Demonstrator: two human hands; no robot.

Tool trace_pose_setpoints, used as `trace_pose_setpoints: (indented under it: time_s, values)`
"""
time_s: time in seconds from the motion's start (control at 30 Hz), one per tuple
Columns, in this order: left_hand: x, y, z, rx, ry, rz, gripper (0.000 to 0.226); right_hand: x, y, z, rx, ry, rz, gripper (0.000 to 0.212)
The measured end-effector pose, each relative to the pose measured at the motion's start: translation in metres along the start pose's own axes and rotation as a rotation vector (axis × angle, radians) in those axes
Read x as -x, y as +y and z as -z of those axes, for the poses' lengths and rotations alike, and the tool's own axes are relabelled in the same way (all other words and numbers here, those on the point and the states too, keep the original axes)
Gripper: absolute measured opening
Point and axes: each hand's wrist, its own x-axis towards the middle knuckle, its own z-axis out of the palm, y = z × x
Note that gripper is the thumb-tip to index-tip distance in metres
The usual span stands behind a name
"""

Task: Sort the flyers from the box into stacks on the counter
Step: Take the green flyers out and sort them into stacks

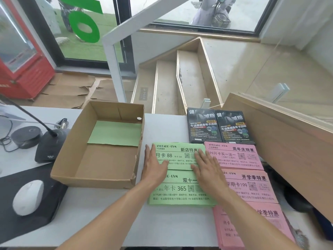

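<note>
A cardboard box (75,156) stands on the white counter (100,213); one plain green sheet (115,133) lies inside it at the far end. Right of the box lie two green flyer stacks, the far one (177,154) and the near one (180,192). My left hand (155,166) lies flat with straight fingers on the far green stack's left edge. My right hand (207,168) lies flat on its right part. Several pink flyer stacks (234,156) (252,186) (252,226) run down the right. Two black flyer stacks (219,127) lie at the far side.
A white mouse (28,196) sits on a black pad (21,230) at the near left. A desk microphone base (49,147) and a round black device (27,136) stand left of the box. A wooden panel (281,141) slopes along the right. Stairs lie beyond the counter.
</note>
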Motion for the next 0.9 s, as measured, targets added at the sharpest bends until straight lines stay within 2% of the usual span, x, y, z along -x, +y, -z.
trace_pose_setpoints:
  time_s: [0.03,0.1,0.2,0.23,0.3,0.37,0.43,0.5,0.57,0.67,0.77,0.9]
  values:
    - [0.009,0.003,0.001,0.000,0.013,-0.059,0.082,0.001,-0.003,0.002,-0.032,0.039,-0.013,0.060]
    - [0.031,0.010,0.007,0.054,0.061,-0.255,0.076,0.000,-0.018,0.014,-0.142,0.232,0.008,0.056]
    - [0.055,0.017,0.036,0.222,0.207,-0.533,0.055,-0.019,-0.069,0.043,-0.284,0.488,0.187,0.046]
    - [0.056,0.015,0.050,0.278,0.282,-0.568,0.050,-0.027,-0.091,0.051,-0.302,0.529,0.265,0.043]
    - [0.045,0.005,0.085,0.343,0.418,-0.485,0.046,-0.046,-0.138,0.062,-0.283,0.558,0.423,0.039]
    - [0.024,-0.013,0.123,0.301,0.441,-0.248,0.050,-0.062,-0.186,0.065,-0.222,0.419,0.545,0.040]
    - [-0.003,-0.036,0.158,0.188,0.350,0.002,0.058,-0.082,-0.225,0.056,-0.090,0.181,0.574,0.045]
    - [-0.028,-0.056,0.186,0.067,0.213,0.148,0.062,-0.105,-0.253,0.038,0.084,-0.012,0.561,0.052]
    - [-0.049,-0.068,0.206,-0.053,0.090,0.223,0.062,-0.128,-0.267,0.019,0.179,-0.154,0.526,0.058]
    - [-0.072,-0.078,0.223,-0.179,0.000,0.232,0.062,-0.154,-0.273,-0.002,0.260,-0.268,0.473,0.066]
    - [-0.089,-0.081,0.223,-0.219,-0.042,0.163,0.065,-0.171,-0.272,-0.015,0.345,-0.278,0.463,0.069]
    - [-0.096,-0.089,0.211,-0.237,0.076,0.071,0.064,-0.181,-0.278,-0.013,0.463,-0.235,0.500,0.061]
